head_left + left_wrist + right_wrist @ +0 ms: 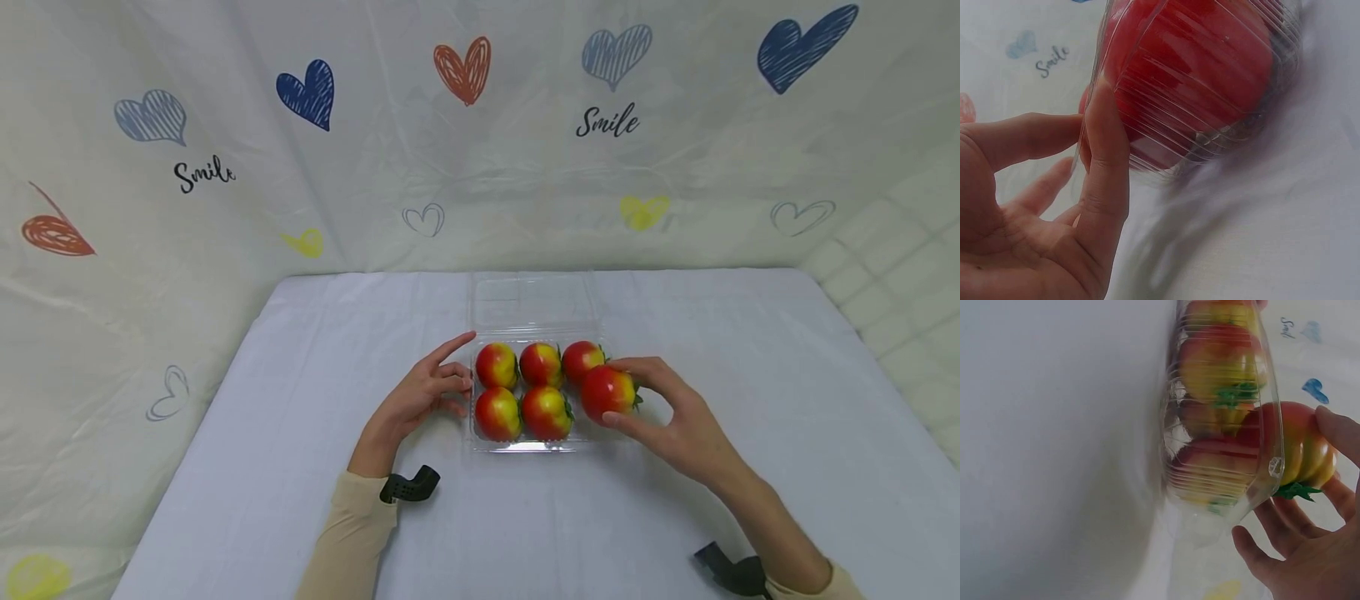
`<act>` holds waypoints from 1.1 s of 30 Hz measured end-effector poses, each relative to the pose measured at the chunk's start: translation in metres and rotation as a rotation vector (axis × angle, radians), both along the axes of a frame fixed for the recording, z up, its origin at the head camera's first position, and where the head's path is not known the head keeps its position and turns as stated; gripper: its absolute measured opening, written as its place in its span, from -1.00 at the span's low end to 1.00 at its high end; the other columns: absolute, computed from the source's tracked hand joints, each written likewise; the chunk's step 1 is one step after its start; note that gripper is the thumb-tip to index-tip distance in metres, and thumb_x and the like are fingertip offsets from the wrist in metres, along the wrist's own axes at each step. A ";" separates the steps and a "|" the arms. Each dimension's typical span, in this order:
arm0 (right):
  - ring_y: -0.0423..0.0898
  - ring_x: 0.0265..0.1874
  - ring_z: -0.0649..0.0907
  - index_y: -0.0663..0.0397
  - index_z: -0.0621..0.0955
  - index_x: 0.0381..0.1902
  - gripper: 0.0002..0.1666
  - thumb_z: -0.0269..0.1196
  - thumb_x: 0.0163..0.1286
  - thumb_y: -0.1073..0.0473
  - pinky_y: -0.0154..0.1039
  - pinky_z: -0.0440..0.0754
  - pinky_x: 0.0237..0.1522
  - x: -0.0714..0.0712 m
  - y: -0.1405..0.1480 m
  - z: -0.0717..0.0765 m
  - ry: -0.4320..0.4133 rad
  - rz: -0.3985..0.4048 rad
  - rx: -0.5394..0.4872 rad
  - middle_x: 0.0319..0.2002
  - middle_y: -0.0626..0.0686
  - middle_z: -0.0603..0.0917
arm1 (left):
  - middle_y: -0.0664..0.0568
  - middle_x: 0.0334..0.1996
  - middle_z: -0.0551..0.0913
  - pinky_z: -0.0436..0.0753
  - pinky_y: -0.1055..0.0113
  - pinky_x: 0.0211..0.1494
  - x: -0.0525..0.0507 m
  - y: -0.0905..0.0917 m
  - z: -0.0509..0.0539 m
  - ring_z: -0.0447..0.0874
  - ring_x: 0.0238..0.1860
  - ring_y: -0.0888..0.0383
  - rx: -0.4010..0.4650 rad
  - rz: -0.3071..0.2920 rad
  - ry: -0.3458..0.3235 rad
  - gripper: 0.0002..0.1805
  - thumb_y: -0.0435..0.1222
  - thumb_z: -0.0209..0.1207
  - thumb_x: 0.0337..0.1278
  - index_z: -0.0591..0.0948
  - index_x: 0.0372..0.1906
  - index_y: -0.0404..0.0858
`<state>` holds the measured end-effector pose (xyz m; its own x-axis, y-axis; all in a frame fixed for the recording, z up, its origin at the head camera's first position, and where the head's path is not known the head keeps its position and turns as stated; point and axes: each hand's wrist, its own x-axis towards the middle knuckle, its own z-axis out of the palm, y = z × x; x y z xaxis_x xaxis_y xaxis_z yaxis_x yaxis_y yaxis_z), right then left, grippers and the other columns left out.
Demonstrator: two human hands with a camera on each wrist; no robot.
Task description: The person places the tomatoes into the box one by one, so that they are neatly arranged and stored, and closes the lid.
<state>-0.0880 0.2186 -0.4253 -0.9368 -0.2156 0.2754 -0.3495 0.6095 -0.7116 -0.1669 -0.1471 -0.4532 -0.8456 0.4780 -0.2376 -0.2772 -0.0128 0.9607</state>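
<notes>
A clear plastic clamshell box (525,447) holds several red-and-yellow toy tomatoes (547,412) in two rows, green leaves toward the right. My left hand (427,390) pinches the box's left rim; in the left wrist view, a finger (1107,156) lies on the outer side of the ribbed wall. Between thumb and fingers, my right hand (678,425) grips another tomato (604,393) over the front right part of the box. In the right wrist view, this held tomato (1300,447) is at the rim, partly seen through the clear wall. Its underside is hidden in the head view.
The box's transparent lid (532,302) lies folded back behind it. A white cloth covers the table (300,392). Behind the table hangs a pale curtain (517,167) printed with hearts and the word Smile. Dark bands (411,486) are on both wrists.
</notes>
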 end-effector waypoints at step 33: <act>-0.34 0.20 0.53 -0.23 0.59 0.30 -0.19 0.63 0.07 0.11 -0.33 0.68 0.22 -0.002 -0.011 -0.015 0.121 0.061 0.102 0.19 -0.08 0.64 | 0.07 -0.31 0.60 0.81 0.33 -0.27 0.000 0.000 0.000 0.61 -0.30 0.15 0.012 -0.006 -0.001 -0.22 -0.37 0.12 0.46 0.16 0.67 0.04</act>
<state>-0.0897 0.2081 -0.4401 -0.8825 -0.3036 0.3593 -0.4674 0.6514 -0.5977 -0.1666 -0.1470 -0.4528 -0.8422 0.4863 -0.2329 -0.2788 -0.0229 0.9601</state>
